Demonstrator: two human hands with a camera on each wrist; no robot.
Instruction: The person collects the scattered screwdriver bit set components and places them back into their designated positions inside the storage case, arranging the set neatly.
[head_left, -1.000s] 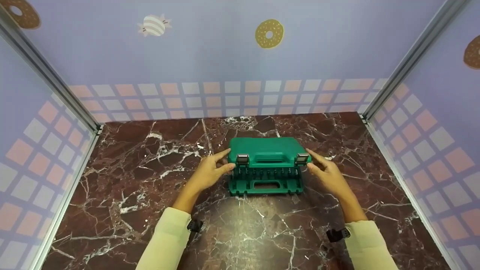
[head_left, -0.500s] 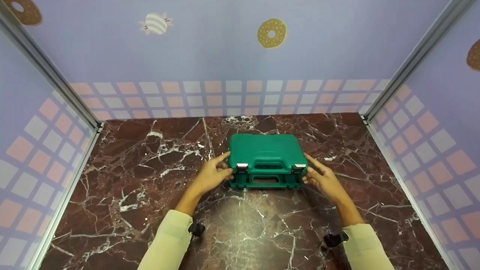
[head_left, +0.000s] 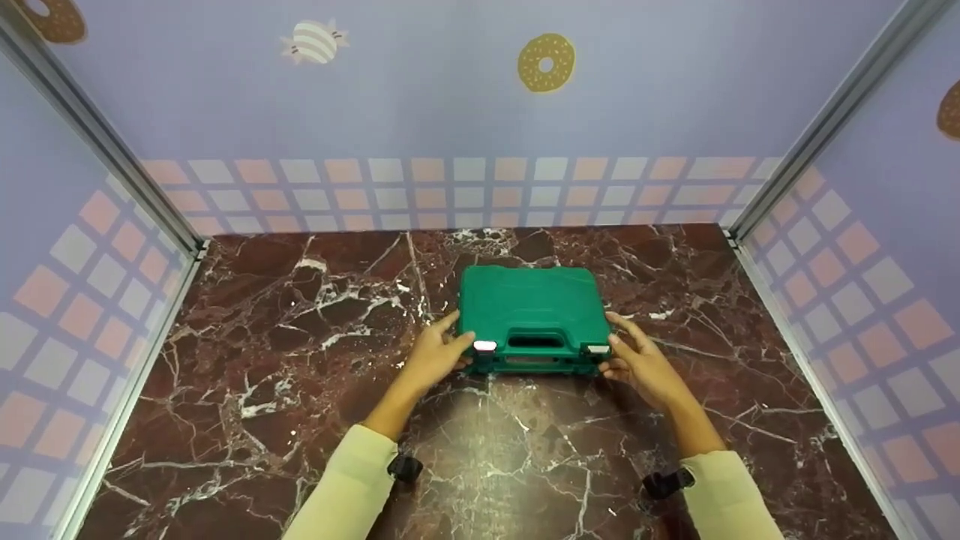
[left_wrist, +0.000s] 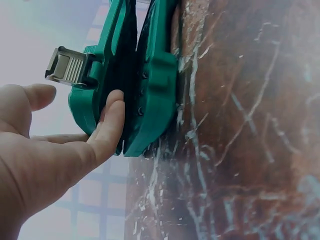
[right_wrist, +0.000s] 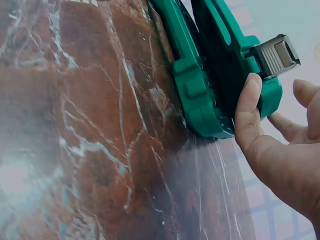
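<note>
A green plastic tool case (head_left: 534,300) lies on the marbled surface with its handle side facing me. Its lid (left_wrist: 90,107) stands slightly raised over the base (left_wrist: 157,100), leaving a narrow dark gap. Two metal latches, a left one (left_wrist: 69,66) and a right one (right_wrist: 276,56), stick out from the lid's front. My left hand (head_left: 435,356) holds the lid's left front corner, a fingertip in the gap and the thumb near the latch. At the right front corner, my right hand (head_left: 643,365) holds the lid likewise, a finger curled at its edge. The case's inside is mostly hidden.
The dark red marbled tabletop (head_left: 300,420) spreads around the case. A lilac back wall (head_left: 420,97) with printed sweets and side panels (head_left: 862,247) in metal frames enclose it. Black wrist devices, such as the left one (head_left: 405,469), sit at both cuffs.
The lid has swung down toward the base, so the wide opening at the front has narrowed to a slit. Both hands have moved down with it and slightly nearer to me.
</note>
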